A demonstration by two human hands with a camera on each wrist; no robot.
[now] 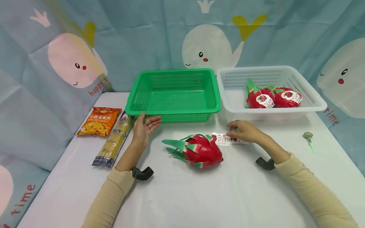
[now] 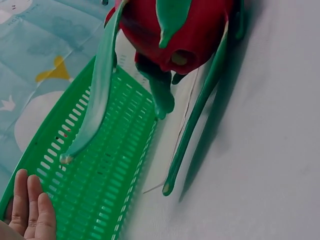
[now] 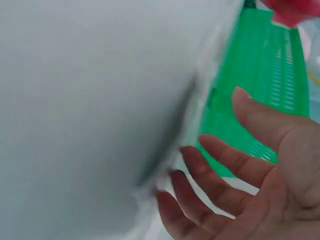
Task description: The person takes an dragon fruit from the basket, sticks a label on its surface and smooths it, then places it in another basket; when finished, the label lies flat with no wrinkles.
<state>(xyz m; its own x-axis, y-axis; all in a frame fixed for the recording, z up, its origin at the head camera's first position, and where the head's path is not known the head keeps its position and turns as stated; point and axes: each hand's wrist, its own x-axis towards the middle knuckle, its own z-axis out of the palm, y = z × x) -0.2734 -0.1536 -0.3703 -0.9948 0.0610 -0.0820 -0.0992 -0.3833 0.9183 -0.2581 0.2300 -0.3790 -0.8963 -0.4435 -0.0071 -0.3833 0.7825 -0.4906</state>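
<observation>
A red dragon fruit (image 1: pixel 203 153) with green leaf tips lies on the white table between the hands. Beside the front edge of the green basket (image 1: pixel 174 112), my left hand (image 1: pixel 144 129) has its fingers extended; the left wrist view also shows these straight fingers (image 2: pixel 46 215) by the basket. My right hand (image 1: pixel 244 131) hovers over a strip of dragon fruit stickers (image 1: pixel 220 138), partly covering it. In the right wrist view, the thumb and fingers of this hand (image 3: pixel 245 185) are spread apart, nothing pinched between them, close to a blurred pale edge.
The white basket (image 1: pixel 273 110) at the back right holds two labelled dragon fruits (image 1: pixel 256 98). At left lie an orange snack bag (image 1: pixel 99 122) and a packet of spaghetti (image 1: pixel 114 141). A lollipop (image 1: pixel 308 136) is at far right. A patterned curtain (image 1: pixel 171 38) hangs behind.
</observation>
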